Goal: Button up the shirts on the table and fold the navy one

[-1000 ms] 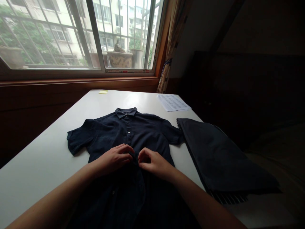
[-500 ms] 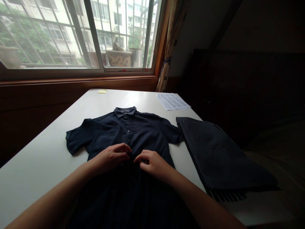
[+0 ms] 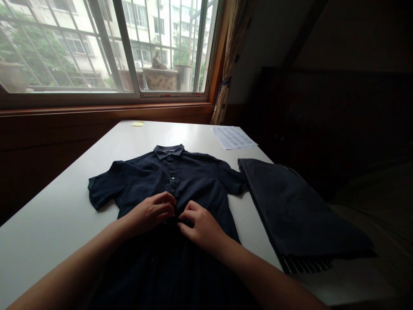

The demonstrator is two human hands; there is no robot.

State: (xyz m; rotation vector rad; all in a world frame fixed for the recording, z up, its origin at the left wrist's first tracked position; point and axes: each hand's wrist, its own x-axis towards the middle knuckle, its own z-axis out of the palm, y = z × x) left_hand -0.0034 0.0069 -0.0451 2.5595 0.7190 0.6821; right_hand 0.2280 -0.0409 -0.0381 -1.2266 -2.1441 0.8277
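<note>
A dark navy short-sleeved shirt (image 3: 200, 176) lies front up, its collar pointing toward the window. Small buttons run down its front; those above my hands look fastened. At the middle of this button line, my left hand (image 3: 155, 211) has its fingers curled and pinched on the shirt's front edge. Close by on the right, my right hand (image 3: 200, 224) pinches the cloth of the other front edge between thumb and fingers. The fingertips nearly meet. Any button between them is hidden, and the lower shirt is very dark.
The shirt rests on a white table (image 3: 58, 224). Right of it lies a folded dark garment (image 3: 300, 211) with a striped part along its lower edge. Printed papers (image 3: 232, 137) lie at the back right, a yellow sticky note (image 3: 137, 123) at the back left. Behind stands a barred window (image 3: 161, 47).
Both hands stay at the shirt's button line. My right hand has shifted slightly left, closer to my left hand, and its fingers have drawn in on the cloth. The view has shifted slightly.
</note>
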